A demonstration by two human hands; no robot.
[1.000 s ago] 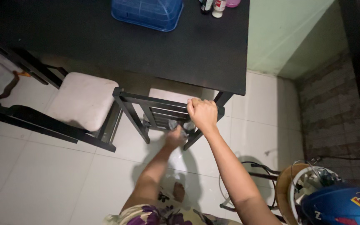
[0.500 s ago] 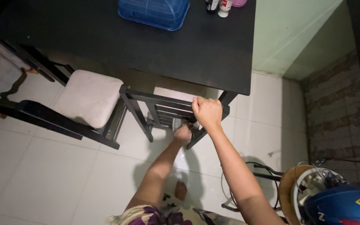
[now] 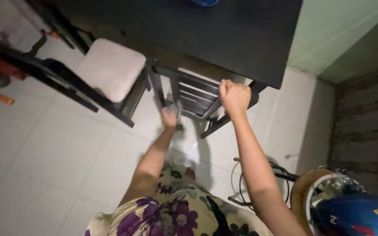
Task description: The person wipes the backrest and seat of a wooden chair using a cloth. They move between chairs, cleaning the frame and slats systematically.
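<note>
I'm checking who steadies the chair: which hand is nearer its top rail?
Right. The right hand grips the dark chair at its top rail; the left hand is lower, at the slats.

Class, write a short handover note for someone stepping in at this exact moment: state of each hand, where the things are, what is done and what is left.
Right hand: closed in a fist on the top rail of the black slatted chair.
Left hand: lower down against the chair's back, holding something small and pale; too blurred to tell what.
Chair: seat tucked under the dark table, back facing the person, feet on the white tiled floor. A second chair with a pale cushion stands to its left.
Done: both hands are on the chair.
Left: the chair is not yet pulled clear of the table.
</note>
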